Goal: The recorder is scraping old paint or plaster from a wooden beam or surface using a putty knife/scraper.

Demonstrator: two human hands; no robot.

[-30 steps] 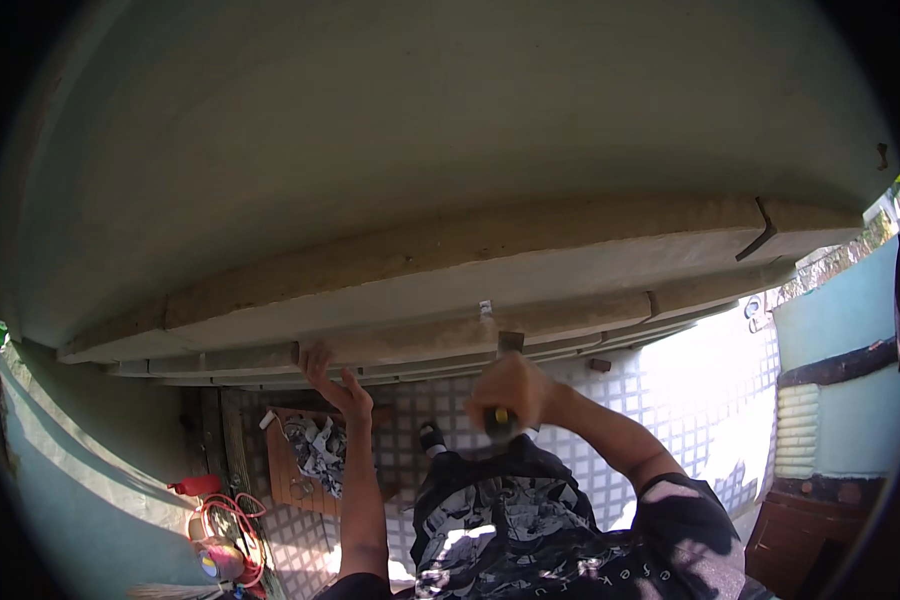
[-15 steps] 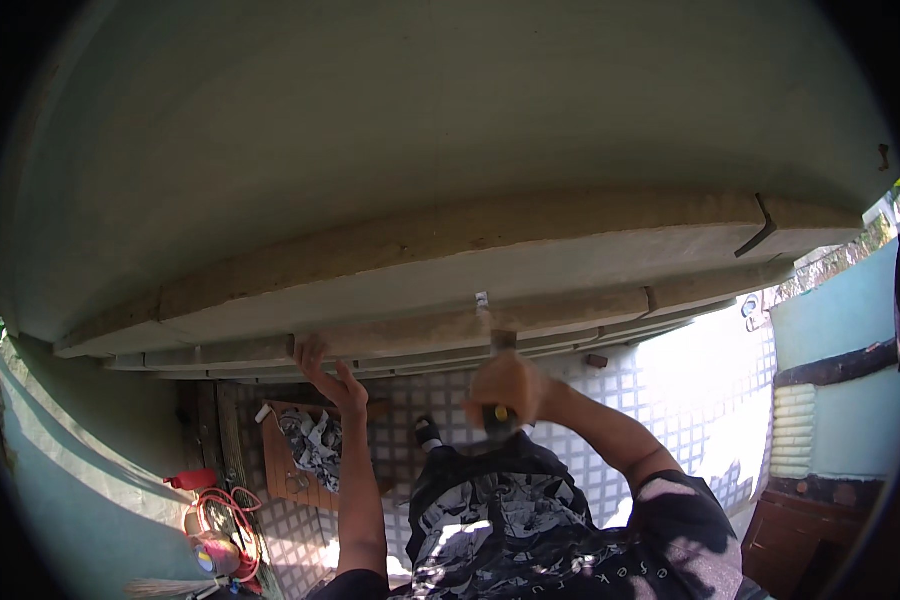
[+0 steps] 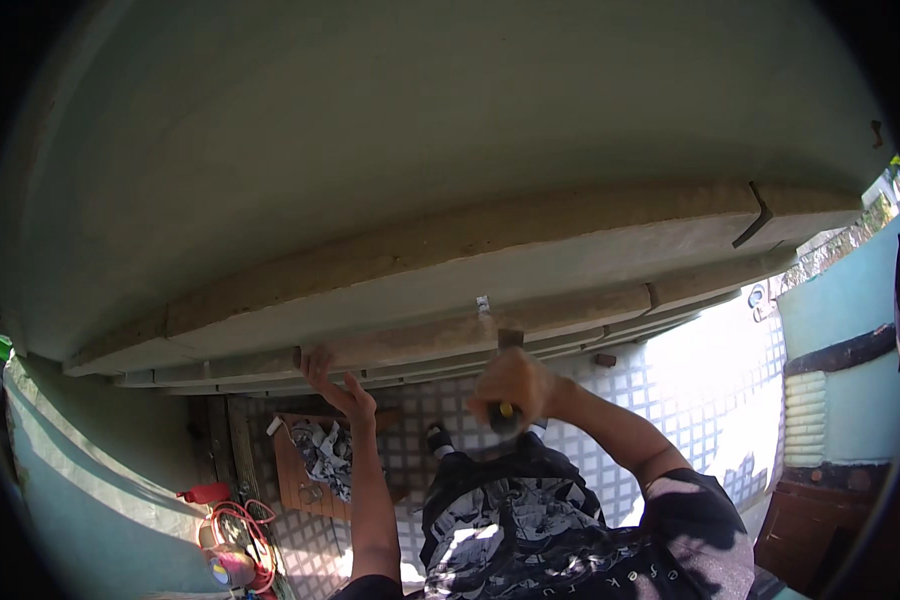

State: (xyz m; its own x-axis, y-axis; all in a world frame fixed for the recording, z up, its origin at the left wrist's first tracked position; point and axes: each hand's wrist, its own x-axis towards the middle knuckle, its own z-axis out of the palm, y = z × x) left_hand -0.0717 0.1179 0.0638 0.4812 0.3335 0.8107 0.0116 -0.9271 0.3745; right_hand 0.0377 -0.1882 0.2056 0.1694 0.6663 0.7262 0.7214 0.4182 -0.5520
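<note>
In front of me runs a wall of pale green overlapping boards with brownish lower edges. My left hand [image 3: 340,388] is raised to the lower board [image 3: 420,340], its fingers spread and fingertips resting against the edge. My right hand [image 3: 515,385], slightly blurred, is closed round the dark handle of a scraper. The flat blade of the scraper [image 3: 511,339] points up at the board edge; whether it touches cannot be made out. Just above the blade, a small whitish patch [image 3: 484,305] shows on the underside of the upper board.
On the left, a wooden stool or small table [image 3: 295,470] carries crumpled black-and-white cloth [image 3: 325,452]. Beyond it lie a coiled red hose [image 3: 255,535] and a red object [image 3: 206,493]. The tiled floor [image 3: 660,420] is partly sunlit. A brown cabinet [image 3: 820,520] stands at the right.
The view has shifted slightly. My right hand with the scraper stays near the same stretch of board, and my left hand keeps its place on the edge.
</note>
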